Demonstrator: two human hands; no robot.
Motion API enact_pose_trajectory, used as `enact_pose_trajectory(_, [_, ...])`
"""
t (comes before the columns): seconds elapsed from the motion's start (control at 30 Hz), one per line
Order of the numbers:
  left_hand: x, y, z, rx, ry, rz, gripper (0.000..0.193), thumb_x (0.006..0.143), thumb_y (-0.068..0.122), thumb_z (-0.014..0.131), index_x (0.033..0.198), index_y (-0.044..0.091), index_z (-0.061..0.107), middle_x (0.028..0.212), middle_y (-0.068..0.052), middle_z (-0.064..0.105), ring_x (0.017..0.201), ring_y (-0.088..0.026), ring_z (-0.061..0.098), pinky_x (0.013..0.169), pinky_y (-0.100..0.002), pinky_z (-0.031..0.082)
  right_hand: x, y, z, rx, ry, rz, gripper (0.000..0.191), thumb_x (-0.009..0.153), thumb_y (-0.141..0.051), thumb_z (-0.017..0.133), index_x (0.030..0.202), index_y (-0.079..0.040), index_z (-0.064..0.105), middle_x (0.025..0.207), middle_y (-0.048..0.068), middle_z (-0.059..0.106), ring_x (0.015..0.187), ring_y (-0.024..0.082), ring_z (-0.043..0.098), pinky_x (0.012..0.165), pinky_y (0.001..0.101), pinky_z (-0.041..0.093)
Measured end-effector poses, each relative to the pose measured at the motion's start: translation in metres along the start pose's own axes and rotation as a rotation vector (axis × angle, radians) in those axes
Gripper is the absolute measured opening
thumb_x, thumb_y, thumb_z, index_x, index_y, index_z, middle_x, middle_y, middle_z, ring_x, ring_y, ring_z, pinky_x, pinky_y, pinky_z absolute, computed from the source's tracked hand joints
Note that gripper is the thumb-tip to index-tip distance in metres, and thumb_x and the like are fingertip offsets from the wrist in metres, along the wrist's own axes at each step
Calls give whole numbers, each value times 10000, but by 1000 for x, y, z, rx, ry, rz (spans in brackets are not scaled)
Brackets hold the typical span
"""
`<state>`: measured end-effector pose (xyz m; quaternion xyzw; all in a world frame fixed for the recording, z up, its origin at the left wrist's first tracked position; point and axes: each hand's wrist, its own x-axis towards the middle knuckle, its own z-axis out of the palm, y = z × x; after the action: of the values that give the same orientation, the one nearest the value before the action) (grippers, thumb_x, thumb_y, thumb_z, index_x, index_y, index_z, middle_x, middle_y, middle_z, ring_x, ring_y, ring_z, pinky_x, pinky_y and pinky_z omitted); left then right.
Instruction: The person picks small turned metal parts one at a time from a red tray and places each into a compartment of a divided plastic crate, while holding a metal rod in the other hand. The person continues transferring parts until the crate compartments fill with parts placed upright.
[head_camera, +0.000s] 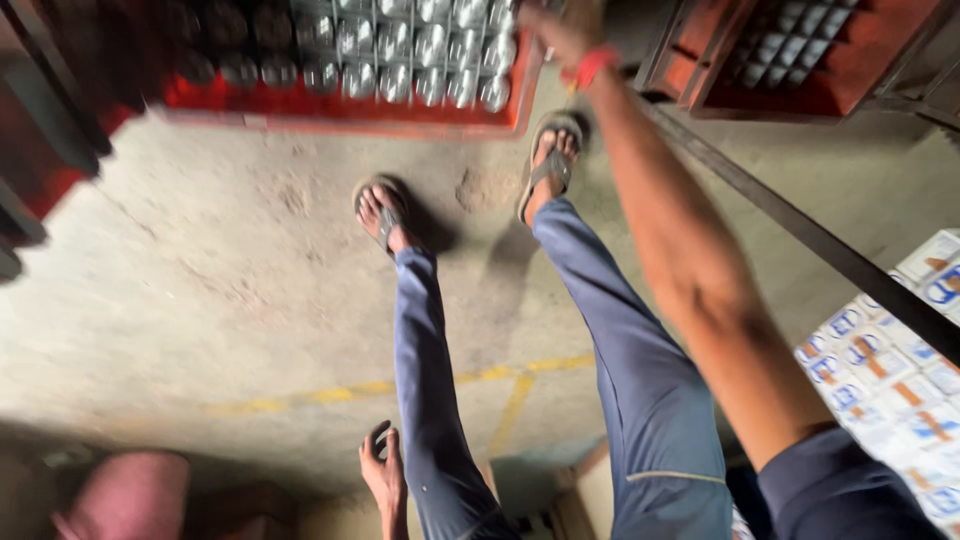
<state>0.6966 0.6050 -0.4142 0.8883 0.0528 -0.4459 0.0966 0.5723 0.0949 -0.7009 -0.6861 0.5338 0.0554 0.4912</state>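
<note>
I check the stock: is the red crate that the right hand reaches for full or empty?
Full, as far as visible. The red crate holds tight rows of shiny round tops, without visible gaps. The right hand is at its corner.

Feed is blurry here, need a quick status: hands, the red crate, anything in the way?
Right hand at the corner of the red crate of shiny cans; grip unclear. Left hand hangs free, empty. Both feet on bare concrete floor short of the crate.

Your right hand (556, 32), at 12 o'clock, touches the red plastic crate (340, 100) of shiny metal cans (420, 50). Your left hand (381, 468) hangs empty at 6 o'clock.
</note>
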Motion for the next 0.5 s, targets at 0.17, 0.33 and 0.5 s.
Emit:
enact_pose_trajectory(0.17, [48,115,-20,99,-23,337,240,985,189,665,1171,43,704,1081,-166,717,962,-303,679,761,-405,506,-86,6,38,308,48,326,507,923,-448,829,1113,9,720,866,132,728,720,227,687,626,369,552])
enact_pose_trajectory(0.33, [121,304,-6,383,157,991,458,1047,216,677,1380,-75,557,1352,-311,596,1280,-547,506,1141,-586,391,-196,-15,96,642,178,453,306,854,-349,778,973,-89,669,850,-12,652,715,80,627,565,280,485])
enact_pose_trajectory(0.5, [160,447,36,480,148,1333,852,1056,452,800,1629,-39,404,1649,-266,386,1518,-475,340,1243,-599,287,-266,-52,130,867,242,728,287,871,-314,762,952,-44,710,895,6,679,816,109,636,678,304,514])
